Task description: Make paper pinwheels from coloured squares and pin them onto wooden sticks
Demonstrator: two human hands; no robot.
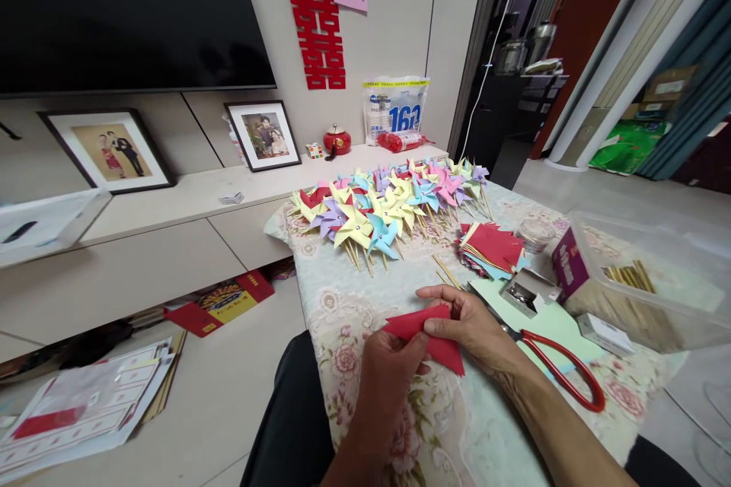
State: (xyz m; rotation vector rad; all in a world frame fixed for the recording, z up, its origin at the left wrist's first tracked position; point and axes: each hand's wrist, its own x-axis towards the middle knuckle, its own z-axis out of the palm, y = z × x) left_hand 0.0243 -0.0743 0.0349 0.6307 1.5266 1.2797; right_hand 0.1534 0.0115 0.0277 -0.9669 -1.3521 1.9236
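Both my hands hold one folded red paper piece just above the flowered tablecloth. My left hand pinches its lower left part. My right hand grips its upper right edge with fingers curled over it. Beyond them lies a row of finished paper pinwheels on wooden sticks, in yellow, pink, blue, purple and red. A stack of cut paper squares, red on top, sits to the right of my hands.
Red-handled scissors lie right of my right hand. A small open box, a round tin and a clear plastic tub with sticks stand at the right. Loose sticks lie near the pinwheels. A low TV cabinet runs left.
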